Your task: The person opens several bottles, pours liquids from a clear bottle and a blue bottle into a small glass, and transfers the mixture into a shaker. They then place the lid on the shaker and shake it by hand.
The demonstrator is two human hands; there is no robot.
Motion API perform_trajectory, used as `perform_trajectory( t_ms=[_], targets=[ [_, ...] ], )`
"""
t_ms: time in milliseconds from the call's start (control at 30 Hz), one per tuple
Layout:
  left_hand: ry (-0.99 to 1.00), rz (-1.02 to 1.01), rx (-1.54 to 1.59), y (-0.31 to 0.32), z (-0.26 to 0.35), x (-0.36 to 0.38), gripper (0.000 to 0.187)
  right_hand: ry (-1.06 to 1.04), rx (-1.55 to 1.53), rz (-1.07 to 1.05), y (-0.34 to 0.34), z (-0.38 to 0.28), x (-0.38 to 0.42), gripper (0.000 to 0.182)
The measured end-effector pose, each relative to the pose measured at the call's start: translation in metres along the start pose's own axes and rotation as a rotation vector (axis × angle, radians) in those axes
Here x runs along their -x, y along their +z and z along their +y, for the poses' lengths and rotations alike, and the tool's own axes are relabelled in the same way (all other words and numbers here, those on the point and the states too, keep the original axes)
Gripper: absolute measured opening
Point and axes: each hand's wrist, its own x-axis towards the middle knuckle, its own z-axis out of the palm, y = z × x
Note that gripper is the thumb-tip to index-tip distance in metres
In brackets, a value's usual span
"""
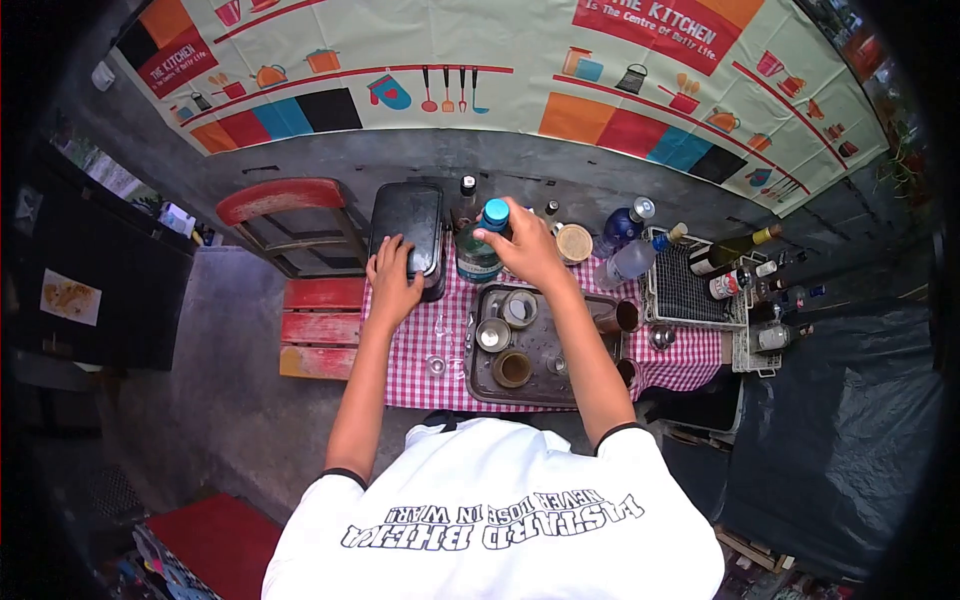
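Observation:
My left hand [395, 278] rests on the near part of a dark lidded box [408, 215], its fingers spread over the lid's edge. My right hand [522, 245] is wrapped round the neck of a green glass bottle [477, 258], just below its blue cap [496, 211]. The bottle stands upright beside the box, behind the brown tray [548, 395]. On the tray are a jar with brown contents [512, 369], a metal cup [493, 335] and a pale round container [519, 308].
A checkered cloth [410, 375] covers the table. To the right stand a blue bottle [622, 228], a clear bottle [628, 262] and wire baskets [700, 315] with several bottles. A red chair [318, 330] is at the left; a small glass [435, 365] sits near the table's left edge.

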Motion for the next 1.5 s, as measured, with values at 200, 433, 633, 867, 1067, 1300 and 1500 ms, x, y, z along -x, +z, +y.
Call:
perform_trajectory(
  t_ms=[200,433,633,867,1067,1300,1500],
  targets=[
    [0.017,0.055,0.043,0.007,0.002,0.008,0.052,0.020,0.030,-0.065,0.053,0.047,-0.006,0.038],
    [0.006,0.046,0.075,0.008,0.002,0.010,0.052,0.058,0.032,-0.088,0.092,0.083,-0.002,0.035],
    [0.024,0.017,0.079,0.005,0.003,0.010,0.051,0.149,0.001,-0.062,0.095,0.100,-0.008,0.036],
    [0.009,0.026,0.110,0.008,-0.004,0.010,0.055,0.238,0.071,-0.123,0.081,0.093,-0.004,0.047],
    [-0.147,0.172,0.409,0.000,0.010,0.005,0.059,0.255,0.080,-0.177,0.049,0.064,0.014,0.064],
    [-0.157,0.214,0.467,-0.002,0.060,0.054,0.048,0.282,-0.205,0.155,-0.075,0.044,0.110,0.052],
    [-0.182,0.008,0.413,0.032,0.103,0.104,0.028,0.504,-0.075,0.429,-0.179,0.125,0.172,0.054]
  ],
)
